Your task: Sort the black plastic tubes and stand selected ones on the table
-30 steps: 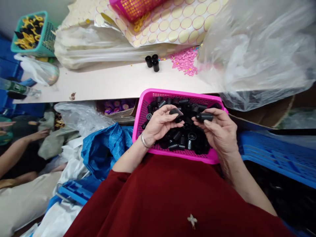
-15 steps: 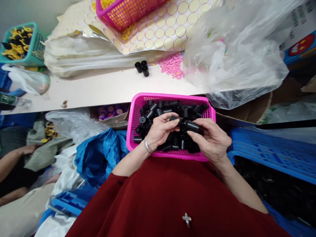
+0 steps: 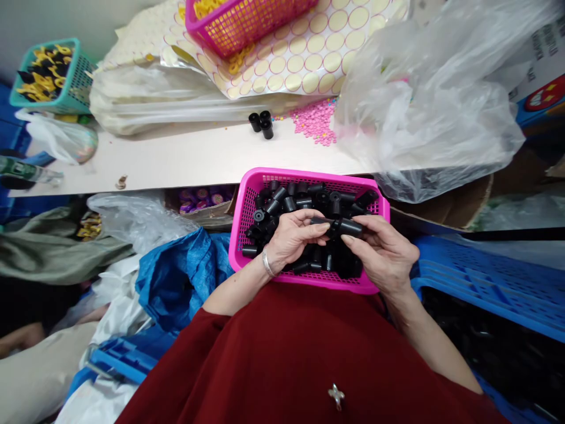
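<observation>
Over a pink plastic basket (image 3: 236,235) full of black plastic cylinders (image 3: 304,202), my two hands face each other. My left hand (image 3: 295,237), with a silver bracelet at the wrist, pinches a dark piece (image 3: 321,222) between thumb and fingers. A black plastic cylinder (image 3: 351,228) lies nearly level in my right hand (image 3: 385,250), gripped by thumb and fingertips. The inner ends of the two pieces meet or nearly meet; whether they are joined I cannot tell. Loose cylinders show beneath and behind my fingers.
On the white shelf (image 3: 176,159) stand three black cylinders (image 3: 266,129) beside spilled pink beads (image 3: 315,121). Clear plastic bags (image 3: 432,112) cover its right side. Blue crates (image 3: 485,282) stand at right, a blue sack (image 3: 176,282) at left. Another person's arm (image 3: 22,338) shows far left.
Both hands still grip their pieces; the right cylinder has turned closer to level and lines up more with the left piece. The view has shifted slightly. At far left, grey-green cloth has spread out.
</observation>
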Demonstrator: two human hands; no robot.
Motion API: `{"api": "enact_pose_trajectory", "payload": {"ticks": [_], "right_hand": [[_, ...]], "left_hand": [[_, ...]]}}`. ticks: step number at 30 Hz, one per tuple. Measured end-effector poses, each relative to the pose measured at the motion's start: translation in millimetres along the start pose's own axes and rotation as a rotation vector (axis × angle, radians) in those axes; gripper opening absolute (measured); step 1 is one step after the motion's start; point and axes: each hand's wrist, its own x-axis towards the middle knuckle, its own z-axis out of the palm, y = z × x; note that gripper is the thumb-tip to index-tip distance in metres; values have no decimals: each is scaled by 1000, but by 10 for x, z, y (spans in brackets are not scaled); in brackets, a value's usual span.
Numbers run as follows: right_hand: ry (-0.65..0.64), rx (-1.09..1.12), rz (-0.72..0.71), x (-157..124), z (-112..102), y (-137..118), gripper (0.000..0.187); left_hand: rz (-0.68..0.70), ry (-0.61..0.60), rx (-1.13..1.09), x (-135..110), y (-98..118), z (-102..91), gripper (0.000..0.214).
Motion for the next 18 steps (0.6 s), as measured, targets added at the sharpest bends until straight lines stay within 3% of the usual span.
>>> {"api": "enact_pose_trajectory", "payload": {"ticks": [11,18], "right_hand": [[-31,-18,-69,10,2,2,34],[-68,-216,-163,73,59,-80,29]], "left_hand": [[7,30,-50,33,6,-26,50],[19,-3,60,5,-12,58,47]]}}
